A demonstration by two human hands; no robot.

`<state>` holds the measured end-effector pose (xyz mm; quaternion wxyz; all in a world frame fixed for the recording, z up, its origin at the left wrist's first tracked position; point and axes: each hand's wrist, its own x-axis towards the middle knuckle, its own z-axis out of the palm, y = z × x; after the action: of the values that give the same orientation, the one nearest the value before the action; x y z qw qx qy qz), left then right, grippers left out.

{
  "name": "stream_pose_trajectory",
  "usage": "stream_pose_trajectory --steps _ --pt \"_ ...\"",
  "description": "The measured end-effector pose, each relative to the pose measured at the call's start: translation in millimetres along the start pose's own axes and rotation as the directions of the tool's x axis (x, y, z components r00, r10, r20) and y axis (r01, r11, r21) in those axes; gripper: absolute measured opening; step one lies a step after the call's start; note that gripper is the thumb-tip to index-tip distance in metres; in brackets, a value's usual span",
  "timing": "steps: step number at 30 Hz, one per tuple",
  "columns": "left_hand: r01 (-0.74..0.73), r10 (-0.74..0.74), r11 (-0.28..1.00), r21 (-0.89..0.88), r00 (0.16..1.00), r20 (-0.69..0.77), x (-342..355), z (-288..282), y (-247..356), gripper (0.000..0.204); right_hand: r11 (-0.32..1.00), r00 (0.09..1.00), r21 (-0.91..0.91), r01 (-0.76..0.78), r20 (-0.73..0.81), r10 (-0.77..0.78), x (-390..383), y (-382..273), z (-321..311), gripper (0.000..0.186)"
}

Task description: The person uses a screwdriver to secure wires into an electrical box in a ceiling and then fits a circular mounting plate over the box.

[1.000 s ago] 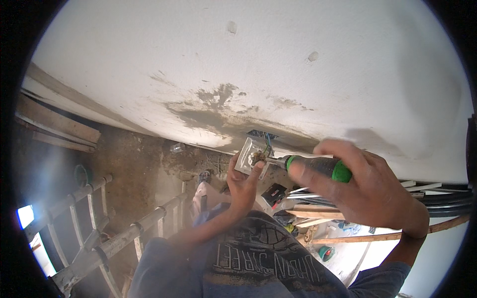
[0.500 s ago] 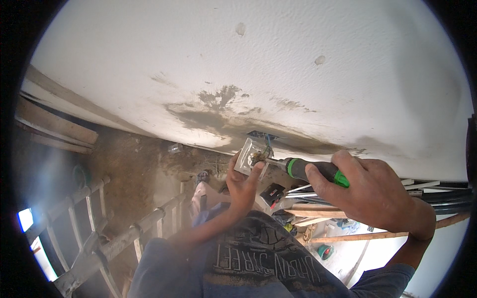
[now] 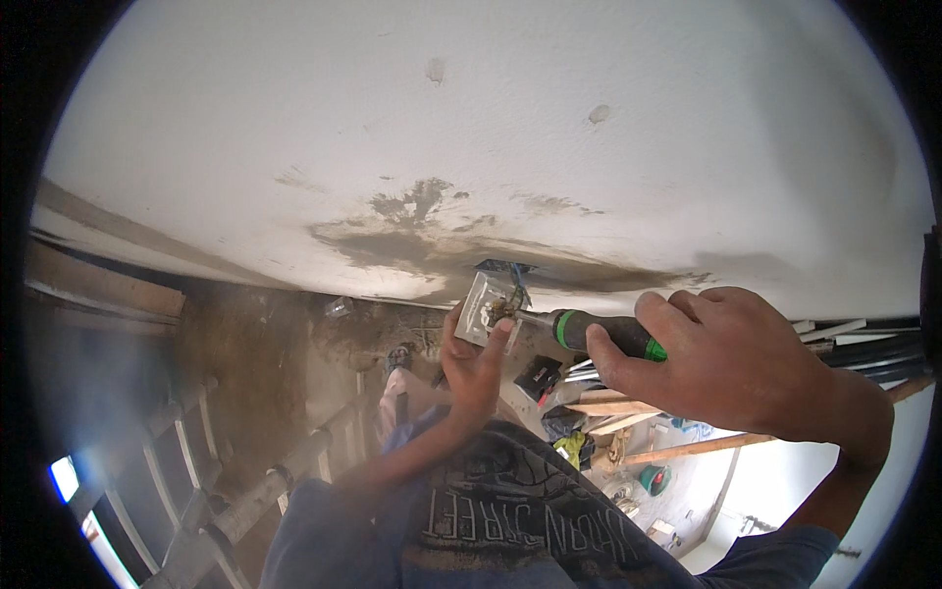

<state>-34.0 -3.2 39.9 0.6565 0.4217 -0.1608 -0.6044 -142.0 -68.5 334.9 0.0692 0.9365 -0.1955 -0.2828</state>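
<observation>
My left hand (image 3: 475, 371) grips a white electrical faceplate (image 3: 477, 306) with its wiring side turned toward my right. Thin wires (image 3: 520, 286) run from it into a dark rectangular opening (image 3: 503, 265) in the wall. A black and green screwdriver (image 3: 610, 335) lies nearly level, its tip at the terminals on the back of the plate beside my left thumb. My right hand (image 3: 731, 368) is closed round the end of the screwdriver's handle. The exact screw under the tip is too small to make out.
The white wall (image 3: 628, 187) carries grey plaster smears around the opening. Metal railings (image 3: 245, 506) stand at lower left, with boards (image 3: 103, 285) beyond. Below on the right are a black box (image 3: 538, 377), wooden planks (image 3: 702, 448), dark pipes (image 3: 883, 363) and a green bucket (image 3: 654, 479).
The whole view has shifted a little, with the wall and plate now slightly farther left. The screwdriver tip stays at the plate, and both hands keep their hold.
</observation>
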Motion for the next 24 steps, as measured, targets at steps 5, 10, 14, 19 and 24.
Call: stream_pose_trajectory --steps 5,10,14,19,24 --pt "0.013 -0.013 1.000 0.026 1.000 0.000 2 -9 -2 0.057 0.965 0.977 0.178 -0.190 0.133 0.168 5 -3 -8 0.038" --pt "0.038 -0.038 0.999 0.003 0.998 0.057 5 -9 -6 0.057 0.818 0.925 0.460 -0.345 0.017 0.380 -8 -16 4 0.039" --pt "-0.011 0.008 0.999 0.043 0.998 0.067 8 -12 -8 0.049 0.719 0.894 0.627 -0.299 -0.079 0.441 -18 -19 0 0.045" --pt "0.054 -0.068 0.989 0.138 0.992 0.105 9 -16 -7 0.050 0.561 0.625 0.826 0.052 -0.465 0.627 -81 -10 51 0.033" --pt "-0.014 -0.002 0.995 0.100 0.987 0.161 19 -27 -13 0.050 -0.342 0.574 0.827 0.447 0.029 0.818 -18 -50 141 0.015"
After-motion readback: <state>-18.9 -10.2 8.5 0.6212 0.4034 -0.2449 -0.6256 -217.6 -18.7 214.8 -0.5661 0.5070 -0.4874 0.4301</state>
